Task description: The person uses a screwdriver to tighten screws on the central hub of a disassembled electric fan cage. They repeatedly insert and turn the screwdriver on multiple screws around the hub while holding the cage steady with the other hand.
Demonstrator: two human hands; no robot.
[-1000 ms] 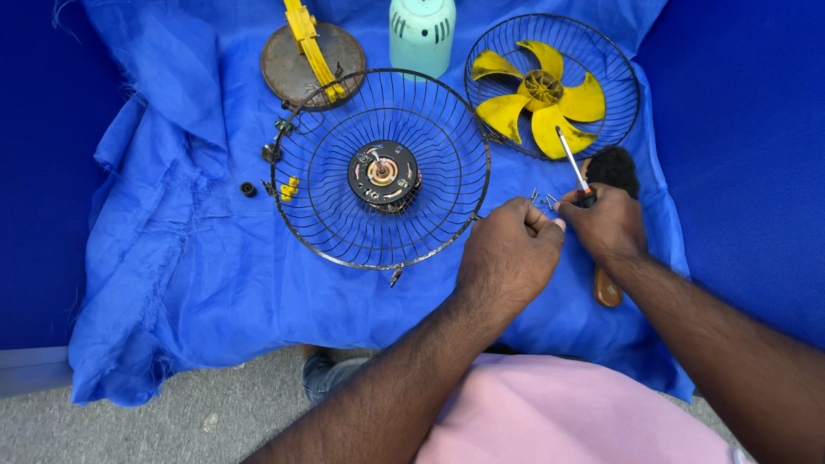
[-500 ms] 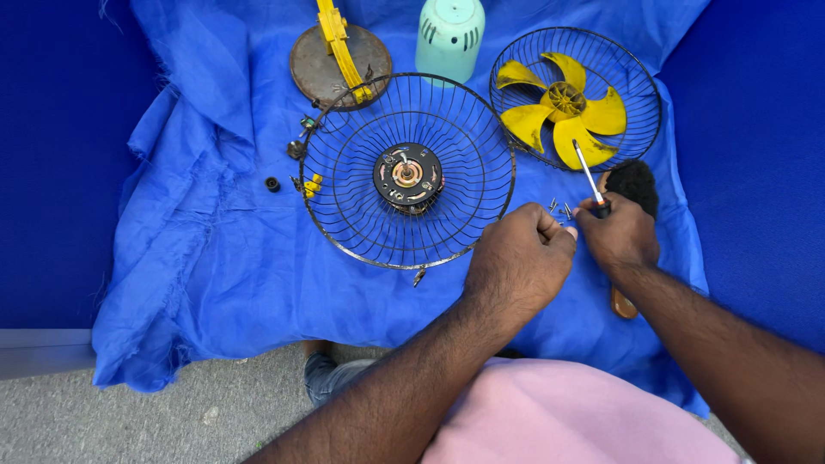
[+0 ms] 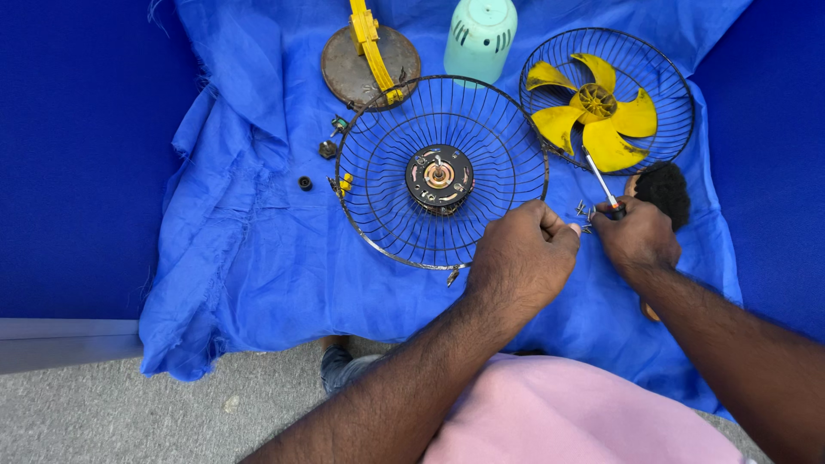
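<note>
My left hand (image 3: 524,258) rests at the lower right rim of a black wire fan guard (image 3: 378,215). Its fingers are curled, and the fingertips pinch a small screw (image 3: 584,210) among a few loose ones on the blue cloth (image 3: 241,258). My right hand (image 3: 638,236) grips a screwdriver (image 3: 599,179) whose metal shaft points up and left, its lower end close to those screws. The fan motor (image 3: 438,179) sits in the middle of the guard.
A second wire guard (image 3: 670,94) holding a yellow fan blade (image 3: 593,116) lies at the upper right. A mint-green housing (image 3: 479,39) and a round base (image 3: 352,69) with a yellow stand (image 3: 369,43) lie at the top. Small nuts (image 3: 331,148) lie left. A black-bristled brush (image 3: 663,191) lies under my right hand.
The view has shifted, so everything sits further right in the picture. Both hands stay close together by the screws, barely moving relative to the guard.
</note>
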